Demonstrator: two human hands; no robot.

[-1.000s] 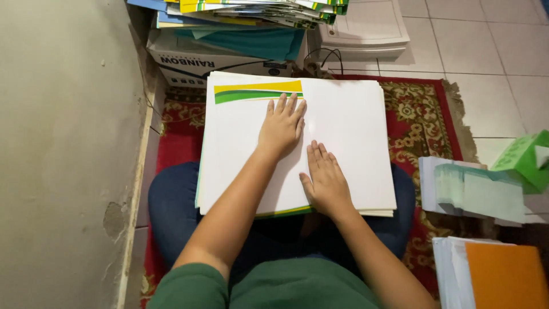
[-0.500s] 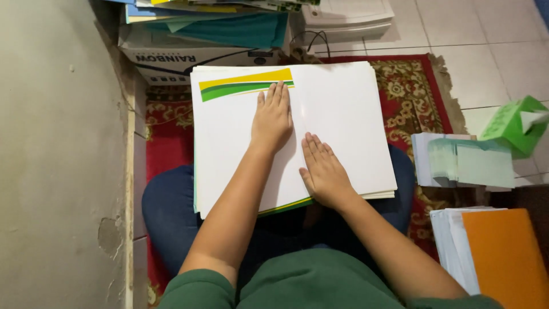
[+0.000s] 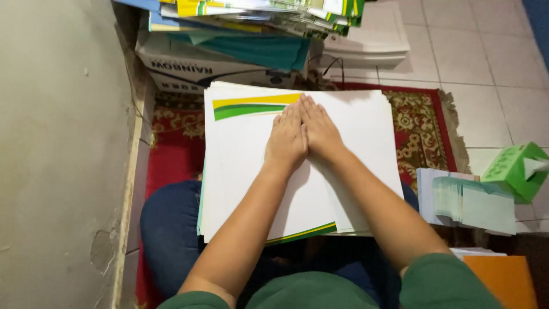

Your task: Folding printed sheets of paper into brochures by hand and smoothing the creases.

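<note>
Right now I read both hands as flat and open, fingers held together, pinching nothing: the left hand (image 3: 287,140) and the right hand (image 3: 320,134) lie side by side, inner edges touching, palms pressed down on the stack of white sheets (image 3: 251,171) that rests across the lap. I judge the step in hand to be smoothing or creasing the top sheet along its middle; the next move would call for even downward pressure while the palms travel apart, without letting the sheets beneath skew. Just past the fingertips runs the green and yellow band (image 3: 254,107) printed at the sheet's far edge. I think a fold line sits under the palms, though they cover it and I cannot be sure. Beneath everything lies a red patterned rug (image 3: 426,123); beyond the fingertips a cardboard box (image 3: 194,66) carries a heap of loose papers (image 3: 269,11). Out past the right hand sit a pile of pale green slips (image 3: 474,203) and a green tissue box (image 3: 514,169) on pale floor tiles (image 3: 486,57); a bare wall (image 3: 57,143) rises beside the left.
</note>
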